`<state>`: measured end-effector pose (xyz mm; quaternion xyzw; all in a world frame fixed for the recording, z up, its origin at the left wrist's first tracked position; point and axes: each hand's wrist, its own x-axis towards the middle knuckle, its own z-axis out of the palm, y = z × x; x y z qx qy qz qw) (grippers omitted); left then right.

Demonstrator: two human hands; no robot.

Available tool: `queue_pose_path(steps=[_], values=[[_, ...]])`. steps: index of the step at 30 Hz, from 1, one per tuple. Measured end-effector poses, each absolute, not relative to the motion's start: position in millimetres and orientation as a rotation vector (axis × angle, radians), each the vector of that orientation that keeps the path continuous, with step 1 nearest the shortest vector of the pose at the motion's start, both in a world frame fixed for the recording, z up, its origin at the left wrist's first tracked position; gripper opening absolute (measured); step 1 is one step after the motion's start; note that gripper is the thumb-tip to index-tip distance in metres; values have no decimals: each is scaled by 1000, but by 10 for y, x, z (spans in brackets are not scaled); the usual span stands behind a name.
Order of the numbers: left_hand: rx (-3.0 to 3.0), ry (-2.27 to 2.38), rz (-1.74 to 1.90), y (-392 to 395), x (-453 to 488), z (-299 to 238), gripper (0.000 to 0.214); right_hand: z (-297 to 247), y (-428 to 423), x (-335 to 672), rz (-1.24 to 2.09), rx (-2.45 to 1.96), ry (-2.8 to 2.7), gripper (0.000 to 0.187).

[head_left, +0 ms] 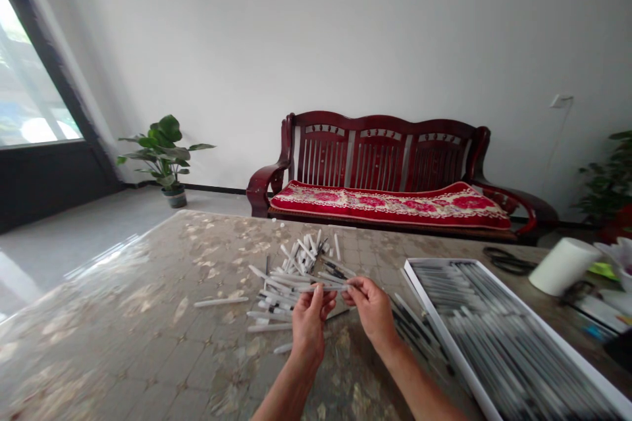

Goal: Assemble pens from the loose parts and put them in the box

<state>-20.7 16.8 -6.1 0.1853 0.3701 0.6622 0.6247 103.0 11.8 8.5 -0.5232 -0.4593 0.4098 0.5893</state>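
A slim, pale pen [328, 288] is held nearly level above the table, between the two hands and in front of a loose heap of pens [281, 289]. The left hand [310, 319] pinches it between thumb and fingers along its left part; the right hand [371, 309] has its fingertips closed on the right end. Blur around the fingers makes it hard to be sure whether that end is a cap or bare barrel.

The grip looks light, so a pull or twist with uneven force could make the pen slip and drop among the others. The heap is untidy, with pens crossing at odd angles; a wrist brushing it could set some rolling over the smooth-looking patterned tablecloth [162, 322]. More pens [415, 329], some dark, lie between the right forearm and the white tray [451, 343], where the forearm could knock them askew. The tray is packed with rows of pens, and a bump to its rim might jumble them.

No brand or label can be read: the barrels are too small and smeared, the white roll [563, 268] beyond the tray looks plain, and the clutter beside it shows no legible lettering.
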Motion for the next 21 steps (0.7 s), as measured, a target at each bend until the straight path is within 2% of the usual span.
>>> queue_pose_path(steps=[7, 16, 21], values=[[457, 824, 1557, 120, -204, -39, 41, 153, 18, 957, 1182, -1172, -756, 45], [673, 880, 1580, 55, -189, -53, 36, 300, -62, 1032, 1430, -1124, -426, 28], [519, 830, 1526, 83, -154, -60, 37, 254, -146, 1015, 1472, -859, -432, 36]])
